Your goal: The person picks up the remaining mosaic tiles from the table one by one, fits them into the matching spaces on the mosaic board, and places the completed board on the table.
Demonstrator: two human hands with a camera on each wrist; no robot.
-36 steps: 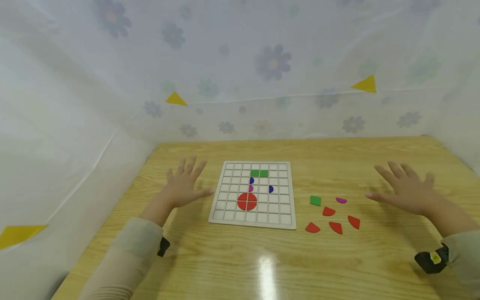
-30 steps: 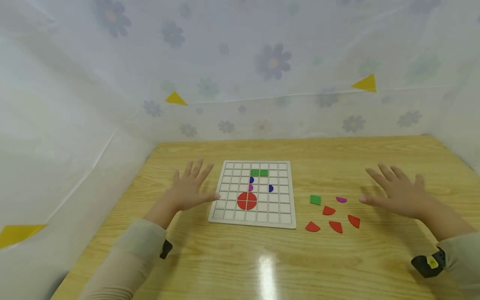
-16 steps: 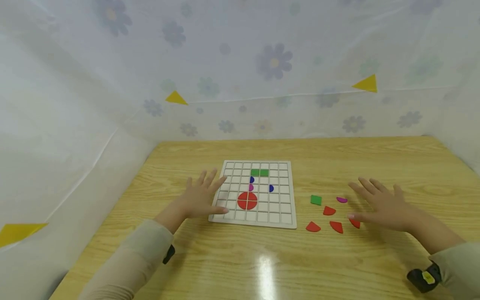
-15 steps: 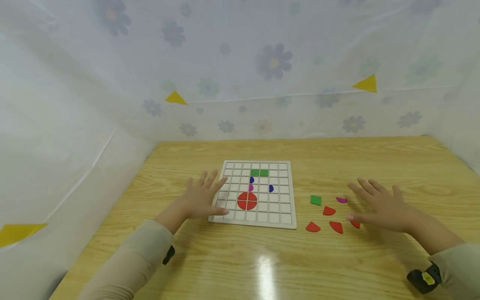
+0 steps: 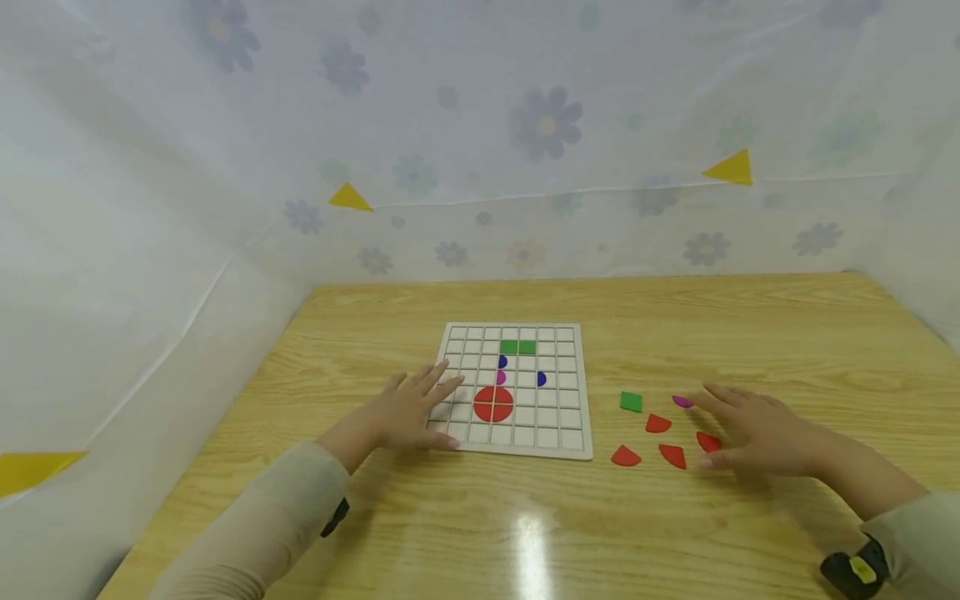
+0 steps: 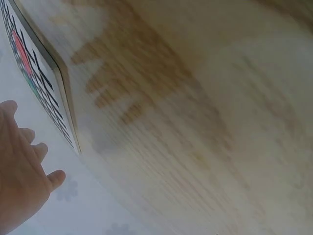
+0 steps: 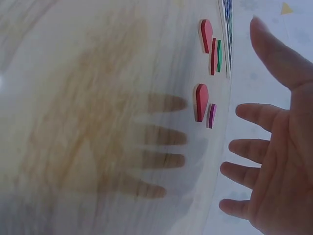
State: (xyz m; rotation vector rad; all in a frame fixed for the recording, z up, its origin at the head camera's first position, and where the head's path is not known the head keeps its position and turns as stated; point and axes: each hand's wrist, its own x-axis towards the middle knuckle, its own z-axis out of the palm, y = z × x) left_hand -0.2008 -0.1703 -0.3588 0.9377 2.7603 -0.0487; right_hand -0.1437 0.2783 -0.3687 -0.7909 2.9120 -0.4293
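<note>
A white grid board (image 5: 566, 418) lies on the wooden table. It bears two green squares (image 5: 518, 347), two blue half-circles (image 5: 542, 379), one magenta half-circle (image 5: 501, 377) and a red circle (image 5: 492, 404) made of quarter pieces. My left hand (image 5: 408, 414), fingers spread, hovers at the board's left edge, overlapping it in the head view. My right hand (image 5: 772, 433) is spread beside the loose pieces, holding nothing. Nearest to it are a loose magenta half-circle (image 5: 682, 402) and a red quarter-circle (image 5: 707, 442). Both wrist views show hand shadows apart from the hands.
Other loose pieces right of the board are a green square (image 5: 631, 402) and red quarter-circles (image 5: 626, 456). White flowered sheeting (image 5: 480, 158) with yellow triangles (image 5: 731, 169) surrounds the table (image 5: 600, 533) at the back and sides.
Both hands have come inward and lower: the left moved right to the board's edge, the right moved left to the loose pieces. The board and pieces have stayed put.
</note>
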